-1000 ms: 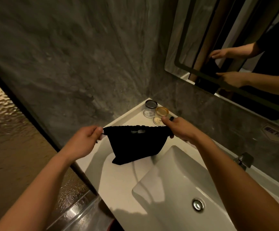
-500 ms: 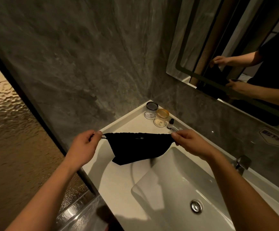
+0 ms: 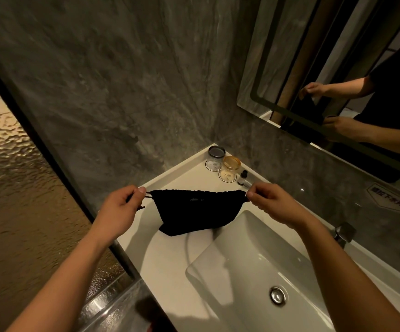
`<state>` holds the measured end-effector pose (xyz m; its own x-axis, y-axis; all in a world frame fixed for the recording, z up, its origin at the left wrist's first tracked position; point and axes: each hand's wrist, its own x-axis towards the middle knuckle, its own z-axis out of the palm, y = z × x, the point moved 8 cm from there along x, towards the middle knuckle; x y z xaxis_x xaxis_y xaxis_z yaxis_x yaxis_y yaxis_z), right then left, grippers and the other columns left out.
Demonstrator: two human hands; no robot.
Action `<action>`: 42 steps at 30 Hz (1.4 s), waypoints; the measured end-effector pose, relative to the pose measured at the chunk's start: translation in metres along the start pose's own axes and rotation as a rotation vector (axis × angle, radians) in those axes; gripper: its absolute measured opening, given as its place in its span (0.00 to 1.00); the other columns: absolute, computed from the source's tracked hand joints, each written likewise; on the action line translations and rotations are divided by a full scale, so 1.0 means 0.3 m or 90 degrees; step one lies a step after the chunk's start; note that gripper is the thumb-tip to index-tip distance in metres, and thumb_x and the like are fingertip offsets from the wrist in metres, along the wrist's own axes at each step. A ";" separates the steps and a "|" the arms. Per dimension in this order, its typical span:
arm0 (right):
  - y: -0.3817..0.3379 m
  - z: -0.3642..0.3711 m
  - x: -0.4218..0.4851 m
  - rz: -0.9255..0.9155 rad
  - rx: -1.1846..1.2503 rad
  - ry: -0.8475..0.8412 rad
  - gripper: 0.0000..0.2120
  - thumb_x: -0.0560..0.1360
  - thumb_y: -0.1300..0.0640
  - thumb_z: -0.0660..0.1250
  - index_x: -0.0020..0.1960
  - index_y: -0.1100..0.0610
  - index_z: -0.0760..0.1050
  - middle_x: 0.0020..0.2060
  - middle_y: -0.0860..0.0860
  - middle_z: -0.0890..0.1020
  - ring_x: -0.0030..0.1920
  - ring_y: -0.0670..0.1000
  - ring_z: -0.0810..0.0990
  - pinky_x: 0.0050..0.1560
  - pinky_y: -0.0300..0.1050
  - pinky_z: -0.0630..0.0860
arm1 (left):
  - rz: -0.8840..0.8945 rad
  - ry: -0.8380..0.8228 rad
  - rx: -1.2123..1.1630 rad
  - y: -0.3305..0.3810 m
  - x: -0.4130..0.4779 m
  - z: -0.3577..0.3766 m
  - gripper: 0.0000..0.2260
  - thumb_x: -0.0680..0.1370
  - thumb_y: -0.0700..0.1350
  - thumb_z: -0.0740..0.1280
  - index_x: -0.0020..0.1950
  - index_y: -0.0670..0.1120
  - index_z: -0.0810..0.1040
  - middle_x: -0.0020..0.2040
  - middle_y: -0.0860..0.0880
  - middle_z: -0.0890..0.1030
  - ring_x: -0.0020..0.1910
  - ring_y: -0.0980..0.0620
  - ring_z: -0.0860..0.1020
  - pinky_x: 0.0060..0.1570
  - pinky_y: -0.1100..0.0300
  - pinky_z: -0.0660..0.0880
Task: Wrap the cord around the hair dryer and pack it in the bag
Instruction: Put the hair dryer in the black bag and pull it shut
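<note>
Held taut above white glossy tabletop (image 3: 170,264): soft black gathered bag (image 3: 194,214), drawstrings pinched by left hand (image 3: 120,209) at 9 o'clock, right hand (image 3: 273,204) at 3 o'clock.

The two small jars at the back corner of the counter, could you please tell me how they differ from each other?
The left jar has a dark grey lid, while the right jar has an amber, gold-toned lid. The left jar stands nearer the corner of the wall; the right jar stands closer to the small dark bottle. The left jar's body looks clear; the right jar's looks pale cream. Both are short, round, upright, and each rests on a round coaster on the white counter.
</note>
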<state>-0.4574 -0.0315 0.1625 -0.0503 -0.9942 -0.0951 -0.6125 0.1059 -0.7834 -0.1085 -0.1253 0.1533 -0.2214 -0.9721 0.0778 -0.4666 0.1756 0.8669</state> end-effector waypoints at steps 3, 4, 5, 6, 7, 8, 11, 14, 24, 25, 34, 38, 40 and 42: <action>0.004 0.004 0.005 0.018 0.028 0.014 0.11 0.83 0.58 0.62 0.49 0.61 0.80 0.33 0.38 0.81 0.34 0.38 0.76 0.41 0.42 0.72 | -0.016 0.002 -0.046 -0.020 -0.001 0.004 0.17 0.83 0.50 0.61 0.36 0.44 0.74 0.33 0.42 0.78 0.29 0.59 0.73 0.38 0.55 0.69; 0.003 0.004 0.010 0.025 0.037 0.023 0.11 0.83 0.57 0.62 0.49 0.61 0.80 0.33 0.38 0.82 0.33 0.38 0.75 0.41 0.43 0.72 | -0.022 0.001 -0.069 -0.025 0.000 0.008 0.16 0.83 0.50 0.61 0.37 0.45 0.75 0.34 0.43 0.79 0.30 0.58 0.74 0.39 0.54 0.70; 0.000 0.008 0.014 0.028 0.042 0.026 0.12 0.83 0.53 0.63 0.50 0.59 0.81 0.33 0.38 0.82 0.33 0.38 0.76 0.41 0.44 0.72 | -0.027 0.002 -0.085 -0.029 0.002 0.012 0.16 0.83 0.50 0.61 0.37 0.46 0.75 0.34 0.43 0.80 0.31 0.57 0.75 0.40 0.53 0.71; -0.004 0.012 0.017 0.032 0.040 0.024 0.11 0.81 0.50 0.65 0.50 0.55 0.82 0.34 0.39 0.83 0.34 0.40 0.77 0.42 0.45 0.74 | -0.027 0.002 -0.091 -0.030 0.005 0.015 0.16 0.83 0.50 0.61 0.37 0.47 0.75 0.34 0.43 0.80 0.32 0.56 0.75 0.41 0.53 0.72; -0.008 0.018 0.019 0.033 0.033 0.017 0.10 0.80 0.47 0.67 0.51 0.52 0.83 0.36 0.42 0.85 0.35 0.45 0.80 0.42 0.48 0.76 | -0.027 0.001 -0.090 -0.030 0.008 0.018 0.15 0.83 0.50 0.61 0.37 0.48 0.75 0.35 0.42 0.81 0.32 0.56 0.75 0.41 0.53 0.72; -0.008 0.021 0.022 0.033 0.021 0.013 0.08 0.78 0.47 0.69 0.51 0.50 0.83 0.38 0.45 0.86 0.37 0.50 0.82 0.43 0.50 0.78 | -0.027 0.000 -0.086 -0.028 0.010 0.021 0.15 0.83 0.50 0.61 0.37 0.49 0.75 0.35 0.42 0.81 0.32 0.56 0.76 0.41 0.52 0.72; -0.013 0.011 0.035 0.027 -0.016 0.042 0.07 0.80 0.53 0.68 0.49 0.56 0.83 0.43 0.55 0.86 0.45 0.57 0.84 0.52 0.57 0.81 | -0.028 -0.005 -0.087 -0.022 0.014 0.027 0.15 0.83 0.51 0.62 0.36 0.51 0.76 0.36 0.41 0.81 0.32 0.58 0.76 0.41 0.53 0.73; -0.024 -0.002 0.050 0.034 -0.087 0.087 0.14 0.81 0.52 0.65 0.47 0.63 0.79 0.39 0.60 0.81 0.39 0.57 0.77 0.44 0.59 0.76 | -0.030 -0.011 -0.082 -0.019 0.016 0.033 0.15 0.83 0.52 0.61 0.38 0.48 0.76 0.37 0.42 0.82 0.34 0.55 0.77 0.42 0.52 0.73; -0.022 0.001 0.074 0.104 -0.093 -0.023 0.17 0.81 0.50 0.66 0.46 0.65 0.79 0.37 0.62 0.77 0.37 0.52 0.74 0.41 0.51 0.70 | -0.083 0.011 -0.211 -0.032 0.043 0.055 0.14 0.83 0.49 0.61 0.46 0.41 0.79 0.42 0.43 0.85 0.40 0.50 0.82 0.44 0.53 0.75; -0.024 0.002 0.074 0.106 -0.086 -0.025 0.19 0.82 0.50 0.63 0.48 0.66 0.79 0.37 0.61 0.78 0.37 0.52 0.75 0.41 0.50 0.71 | -0.093 0.011 -0.231 -0.034 0.044 0.061 0.14 0.83 0.49 0.61 0.47 0.41 0.80 0.42 0.43 0.85 0.41 0.49 0.82 0.45 0.53 0.75; -0.001 0.027 0.083 0.151 0.254 -0.018 0.10 0.83 0.68 0.57 0.53 0.67 0.77 0.41 0.60 0.81 0.40 0.54 0.81 0.42 0.47 0.80 | -0.174 -0.006 -0.367 -0.052 0.056 0.110 0.12 0.83 0.49 0.61 0.45 0.45 0.79 0.43 0.43 0.84 0.42 0.48 0.83 0.43 0.53 0.77; 0.027 -0.002 0.102 0.181 0.257 0.056 0.11 0.82 0.66 0.60 0.55 0.70 0.79 0.38 0.61 0.83 0.36 0.54 0.82 0.41 0.49 0.81 | -0.175 0.009 -0.371 -0.053 0.069 0.107 0.12 0.83 0.49 0.61 0.46 0.44 0.79 0.43 0.42 0.84 0.42 0.47 0.83 0.43 0.54 0.77; 0.028 -0.018 0.107 0.176 0.235 0.071 0.10 0.81 0.65 0.63 0.53 0.72 0.79 0.37 0.61 0.82 0.34 0.52 0.82 0.40 0.48 0.79 | -0.173 0.018 -0.376 -0.055 0.073 0.102 0.12 0.83 0.48 0.61 0.45 0.44 0.78 0.42 0.43 0.84 0.42 0.47 0.83 0.42 0.54 0.76; 0.021 -0.039 0.107 0.160 0.218 0.080 0.08 0.79 0.66 0.65 0.51 0.72 0.78 0.39 0.63 0.82 0.34 0.51 0.82 0.38 0.45 0.78 | -0.171 0.022 -0.378 -0.055 0.076 0.098 0.12 0.83 0.48 0.60 0.45 0.44 0.78 0.41 0.43 0.84 0.41 0.47 0.83 0.42 0.54 0.76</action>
<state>-0.4720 -0.0630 0.1617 -0.2726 -0.9290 -0.2504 -0.2737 0.3244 -0.9055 -0.1311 -0.1456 0.1263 -0.1314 -0.9763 -0.1719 0.0536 -0.1802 0.9822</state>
